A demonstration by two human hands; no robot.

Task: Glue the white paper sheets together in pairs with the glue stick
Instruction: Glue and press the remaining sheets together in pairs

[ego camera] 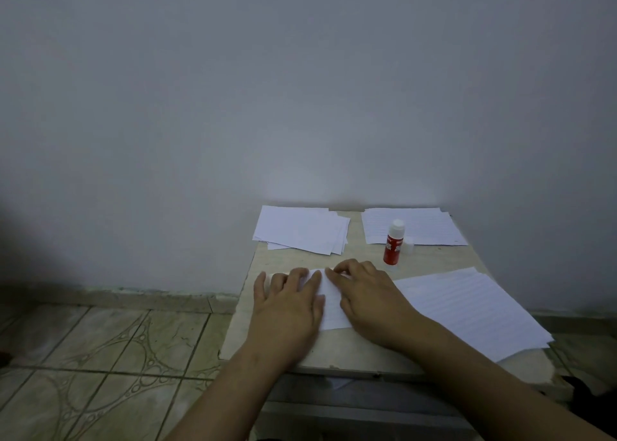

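glue stick label: the glue stick (392, 243) standing upright on the desk (430, 257) bears white lettering on its red body, running sideways along the tube; it seems to read "GLUE STICK" (only the word "STICK" comes through, and faintly)
brand mark: a small white mark at the 12 o'clock end of the red body, too blurred to read
lined sheets: the sheets at 3 o'clock (474, 307) and at 1 o'clock (424, 223) show ruled lines only, with no writing to be read
plain sheets: the stack at 11 o'clock (297, 228) carries no legible text
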